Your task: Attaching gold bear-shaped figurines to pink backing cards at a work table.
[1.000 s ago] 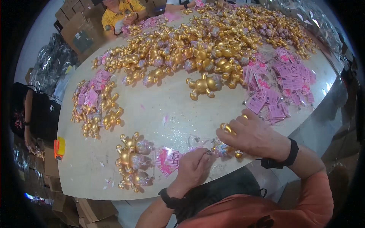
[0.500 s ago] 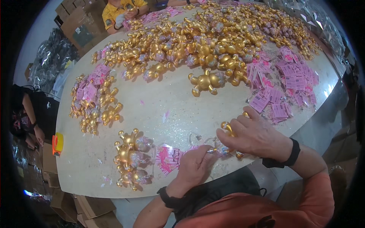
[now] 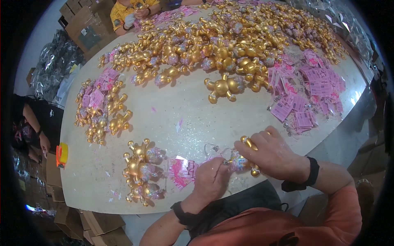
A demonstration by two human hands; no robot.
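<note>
My right hand (image 3: 274, 155) is wrapped round a gold bear figurine (image 3: 239, 162) with a glittery, pastel-coloured head turned to the left. At that head my left hand (image 3: 211, 177) is closed, thumb and fingers pinched on a small silver metal piece, mostly hidden by the fingers. A pink printed card (image 3: 183, 170) lies just left of my left hand, and part of another pink piece shows behind its knuckles. Further left, several finished-looking gold bears (image 3: 137, 169) lie in a column, glittery heads to the right.
A large heap of gold bears (image 3: 184, 49) covers the table's far side, with one bear (image 3: 223, 88) in front. Pink cards (image 3: 318, 84) are piled at right. A smaller bear group (image 3: 98, 108) and a yellow-orange tape roll (image 3: 62, 155) are at left. A person in yellow (image 3: 127, 14) works opposite.
My right hand has come slightly nearer to me with the bear, and more of its glittery head shows. My left hand has barely shifted. The person opposite has moved their hands.
</note>
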